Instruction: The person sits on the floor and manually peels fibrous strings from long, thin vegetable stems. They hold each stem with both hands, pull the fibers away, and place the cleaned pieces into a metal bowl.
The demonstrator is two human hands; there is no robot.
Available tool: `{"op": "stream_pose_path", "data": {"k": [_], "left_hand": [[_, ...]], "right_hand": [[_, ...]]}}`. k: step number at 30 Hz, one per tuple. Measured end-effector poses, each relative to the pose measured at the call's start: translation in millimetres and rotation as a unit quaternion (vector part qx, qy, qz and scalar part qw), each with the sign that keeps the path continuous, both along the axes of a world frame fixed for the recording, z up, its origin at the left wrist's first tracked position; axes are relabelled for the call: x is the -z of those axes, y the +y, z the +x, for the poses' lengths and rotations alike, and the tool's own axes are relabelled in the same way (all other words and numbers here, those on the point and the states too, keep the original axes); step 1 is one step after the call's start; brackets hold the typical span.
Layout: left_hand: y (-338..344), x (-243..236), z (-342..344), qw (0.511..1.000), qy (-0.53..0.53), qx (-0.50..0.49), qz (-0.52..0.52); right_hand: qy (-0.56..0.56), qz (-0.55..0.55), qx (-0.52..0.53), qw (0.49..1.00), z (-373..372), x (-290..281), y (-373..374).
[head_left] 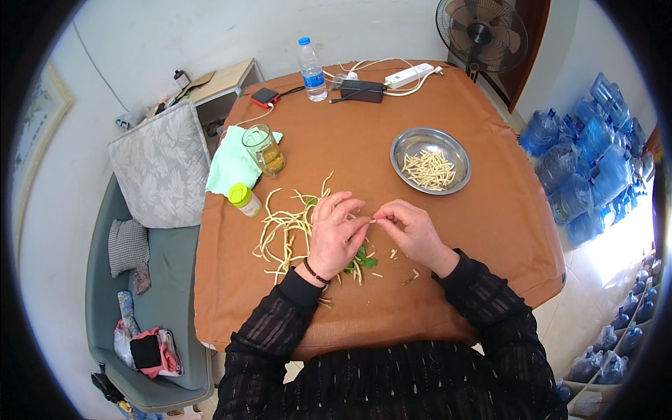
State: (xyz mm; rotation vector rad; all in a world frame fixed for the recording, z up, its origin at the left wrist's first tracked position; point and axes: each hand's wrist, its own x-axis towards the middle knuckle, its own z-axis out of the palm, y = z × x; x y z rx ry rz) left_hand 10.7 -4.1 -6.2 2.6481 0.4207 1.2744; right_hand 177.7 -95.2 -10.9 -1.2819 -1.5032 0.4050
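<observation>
Over the middle of the brown tabletop my left hand [334, 238] and my right hand [413, 234] meet, thumbs and fingertips pinched on a short pale bean piece [372, 221]. Long pale yard-long beans [287, 227] lie loose left of and behind my left hand, with green leaves [365, 257] under it. Short broken bits [393, 253] lie below my right hand. A steel bowl [458, 178] holding cut pale pieces [428, 170] sits farther back on the right.
A lidded jar [244, 199], glass mug [264, 150] and mint cloth [225, 161] sit left; bottle [312, 73], power strip [408, 75], adapter [361, 91] at the back. A sofa [168, 259] flanks the table [504, 231] left; fan [481, 35] and water jugs [574, 161] stand right.
</observation>
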Motion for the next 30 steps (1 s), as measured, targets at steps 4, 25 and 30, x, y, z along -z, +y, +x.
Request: {"op": "stream_pose_path", "data": {"k": [4,25,30], "left_hand": [[-1,-1,-1,1.0,0.003,0.007,-0.009],[6,12,-1,0.948,-0.084,0.033,-0.306],[5,16,-2,0.835,-0.16,0.089,-0.519]], "right_hand": [[-0.009,0.0,-0.005,1.0,-2,-1,-1],[0.279,-0.01,-0.025,0.96,11,9,4],[0.258,-0.059,-0.046,0.963,5,9,2]]}}
